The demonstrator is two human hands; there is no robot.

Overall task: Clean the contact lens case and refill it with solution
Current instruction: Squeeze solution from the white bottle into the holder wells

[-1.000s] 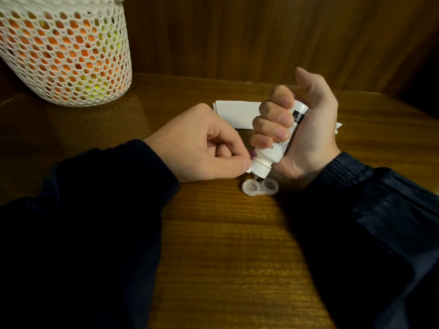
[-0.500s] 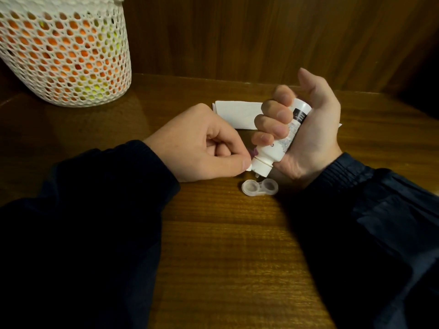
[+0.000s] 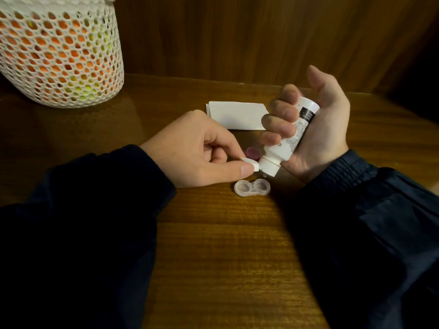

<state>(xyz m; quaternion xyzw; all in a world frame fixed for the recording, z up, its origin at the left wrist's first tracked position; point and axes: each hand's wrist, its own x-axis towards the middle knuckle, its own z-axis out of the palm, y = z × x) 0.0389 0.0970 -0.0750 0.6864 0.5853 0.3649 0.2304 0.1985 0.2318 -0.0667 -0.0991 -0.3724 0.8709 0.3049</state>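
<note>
A clear two-well contact lens case (image 3: pixel 252 187) lies open on the wooden table (image 3: pixel 225 245). My right hand (image 3: pixel 313 134) grips a white solution bottle (image 3: pixel 288 141), tipped nozzle-down just above the case's right well. The bottle's white flip cap (image 3: pixel 250 163) hangs open at the nozzle, and my left hand (image 3: pixel 197 150) pinches it between thumb and forefinger. A purple lens-case lid (image 3: pixel 253 153) lies on the table behind the bottle, partly hidden.
A folded white tissue (image 3: pixel 235 115) lies behind my hands. A white mesh basket (image 3: pixel 59 51) holding orange and yellow things stands at the back left. A wooden wall panel (image 3: pixel 261 36) closes off the back.
The bottle has lifted slightly and drawn a little to the right. My left hand has pulled back a little, so the cap and the purple lid now show.
</note>
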